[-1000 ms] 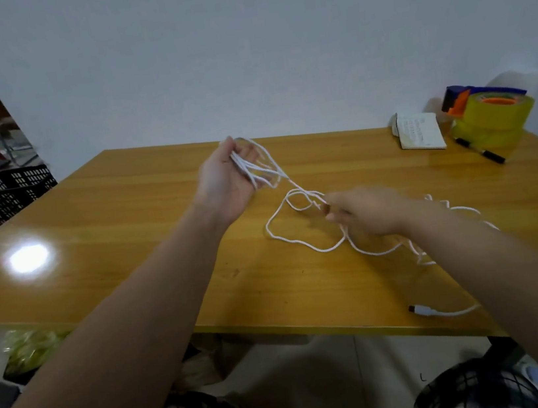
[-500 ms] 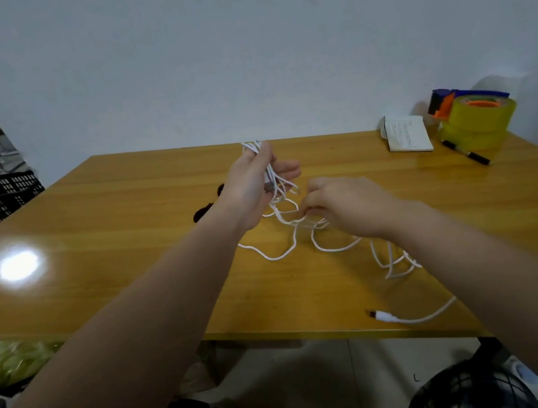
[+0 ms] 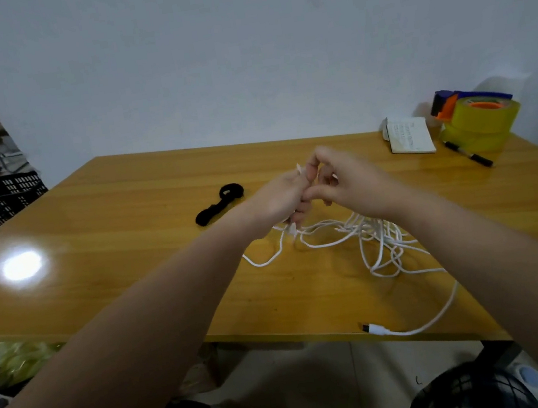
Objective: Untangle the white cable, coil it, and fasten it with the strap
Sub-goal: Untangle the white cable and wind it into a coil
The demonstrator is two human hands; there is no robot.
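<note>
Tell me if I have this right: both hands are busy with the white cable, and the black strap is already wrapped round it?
Not quite. The left hand and right hand are busy with the white cable, but the black strap is not wrapped round it. The head view shows it lying loose on the table, left of the hands and apart from the cable.

white cable [image 3: 373, 241], black strap [image 3: 217, 204], yellow tape [image 3: 481, 125]

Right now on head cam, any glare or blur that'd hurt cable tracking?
Head view: bright glare on the table, left side; left hand and right hand motion-blurred where they meet on the white cable; loose loops read sharp.
</note>
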